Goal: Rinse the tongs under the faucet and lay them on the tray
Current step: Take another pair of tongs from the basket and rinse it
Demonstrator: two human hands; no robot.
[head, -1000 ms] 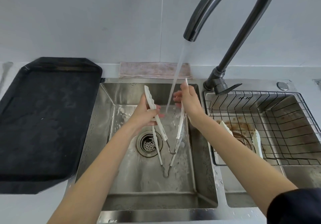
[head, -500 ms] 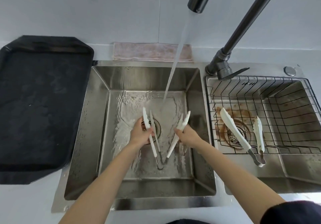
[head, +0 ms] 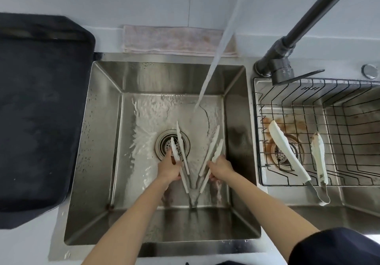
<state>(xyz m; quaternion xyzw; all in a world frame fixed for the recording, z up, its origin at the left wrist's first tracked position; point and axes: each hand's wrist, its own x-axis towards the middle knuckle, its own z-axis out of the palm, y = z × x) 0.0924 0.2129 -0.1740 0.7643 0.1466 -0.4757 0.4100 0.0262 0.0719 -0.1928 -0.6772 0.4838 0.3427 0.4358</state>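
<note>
The left hand (head: pixel 169 169) and right hand (head: pixel 221 169) each grasp one arm of the white-tipped steel tongs (head: pixel 192 161), spread in a V low inside the stainless-steel sink basin (head: pixel 102 141). The black rectangular tray (head: pixel 41 110) lies to the left.

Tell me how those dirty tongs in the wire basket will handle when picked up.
The tongs look light and stiff, with thin arms. They lie splayed open, so they probably spring apart unless squeezed. They are stained brown, so probably greasy and slippery.
</note>
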